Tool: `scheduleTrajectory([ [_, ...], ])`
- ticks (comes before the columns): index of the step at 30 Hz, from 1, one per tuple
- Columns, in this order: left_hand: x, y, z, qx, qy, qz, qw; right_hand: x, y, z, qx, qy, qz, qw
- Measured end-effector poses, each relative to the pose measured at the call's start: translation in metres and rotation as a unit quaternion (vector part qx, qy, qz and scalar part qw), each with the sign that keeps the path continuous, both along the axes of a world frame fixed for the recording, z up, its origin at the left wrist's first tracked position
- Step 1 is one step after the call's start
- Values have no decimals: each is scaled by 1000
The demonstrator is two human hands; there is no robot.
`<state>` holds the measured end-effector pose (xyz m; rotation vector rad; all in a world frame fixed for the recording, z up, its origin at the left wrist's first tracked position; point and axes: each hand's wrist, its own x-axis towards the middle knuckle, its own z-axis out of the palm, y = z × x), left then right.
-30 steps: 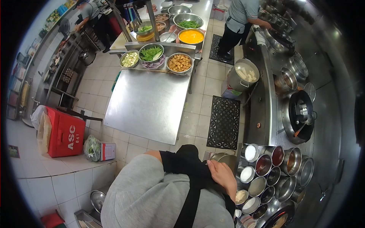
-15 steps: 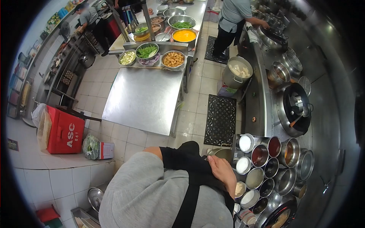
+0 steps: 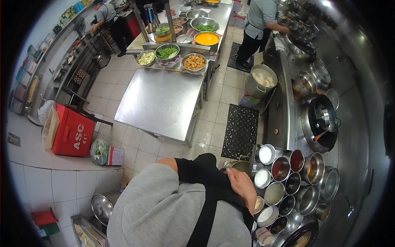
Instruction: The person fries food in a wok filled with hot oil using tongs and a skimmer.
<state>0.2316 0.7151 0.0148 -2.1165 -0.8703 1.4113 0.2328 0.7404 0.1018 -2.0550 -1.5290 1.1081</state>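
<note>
My right hand (image 3: 241,184) rests low in front of me against the black apron (image 3: 216,187). Its back faces up, and the fingers are bent together at the dark cloth's edge. Whatever they close on is hidden. My left arm (image 3: 168,164) shows bare skin near the elbow, then black fabric covers the area beyond it. The left hand is out of sight. Close to the right hand's outer side stand metal pots with white contents (image 3: 262,178) and dark red sauce (image 3: 280,168).
Ahead stands a steel table (image 3: 160,103) with bowls of green vegetables (image 3: 167,52) and browned chunks (image 3: 194,62) at its far end. A stockpot (image 3: 261,82), floor mat (image 3: 240,131) and wok (image 3: 317,133) lie to the right. A red box (image 3: 73,131) sits left. Two co-workers stand farther off.
The view has shifted slightly, so the table and surroundings appear moved to the right at the top. My right hand keeps the same pose against the apron.
</note>
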Motion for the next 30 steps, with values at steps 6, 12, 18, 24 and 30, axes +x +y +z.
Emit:
scheduleTrajectory([
  [6, -1, 7, 11, -6, 1, 9, 1000, -2, 2, 2, -30, -15, 16, 999],
  [12, -5, 13, 25, -8, 1, 8, 1000, -3, 6, -2, -30, -16, 27, 999],
  [18, -4, 16, 29, -4, 1, 2, 1000, -2, 8, -6, -10, -17, 35, 999],
  [24, -1, 14, 21, 4, 1, -11, 1000, -2, 9, -3, -18, -12, 16, 1000],
  [30, -1, 15, 28, 8, 3, -26, 1000, 0, 6, -5, -16, -9, 0, 1000],
])
